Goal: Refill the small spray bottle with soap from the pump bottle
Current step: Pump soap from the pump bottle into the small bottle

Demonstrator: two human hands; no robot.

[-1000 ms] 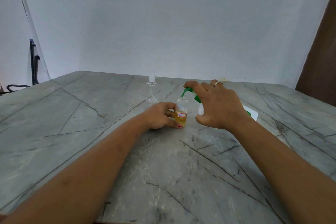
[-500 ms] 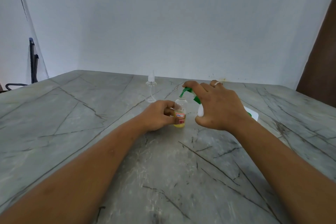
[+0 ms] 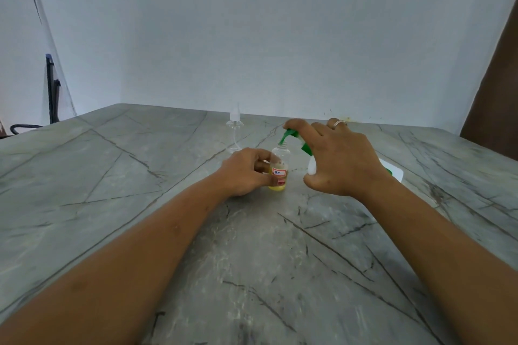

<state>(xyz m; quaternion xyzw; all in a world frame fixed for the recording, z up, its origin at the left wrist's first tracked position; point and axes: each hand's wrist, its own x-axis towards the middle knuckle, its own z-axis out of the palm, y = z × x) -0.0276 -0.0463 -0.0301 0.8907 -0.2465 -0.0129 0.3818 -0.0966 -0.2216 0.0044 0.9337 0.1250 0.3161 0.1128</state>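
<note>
The small clear spray bottle [image 3: 279,168] stands uncapped on the marble table, with yellow liquid in its lower part and a red-edged label. My left hand [image 3: 244,171] grips its left side. The white pump bottle [image 3: 311,166] with a green pump head [image 3: 288,136] is mostly hidden behind my right hand [image 3: 340,158]. That hand wraps the bottle, forefinger on top of the pump, and the green nozzle points down at the small bottle's open mouth. The clear spray cap [image 3: 235,131] with its dip tube stands behind, to the left.
The grey veined table [image 3: 252,246] runs to a white wall. A white and green flat object [image 3: 393,172] lies just right of my right hand. A dark chair [image 3: 50,92] stands off the table's far left edge, and a brown panel [image 3: 496,87] stands at the far right.
The view has risen slightly. Both hands and both bottles keep the same places and holds.
</note>
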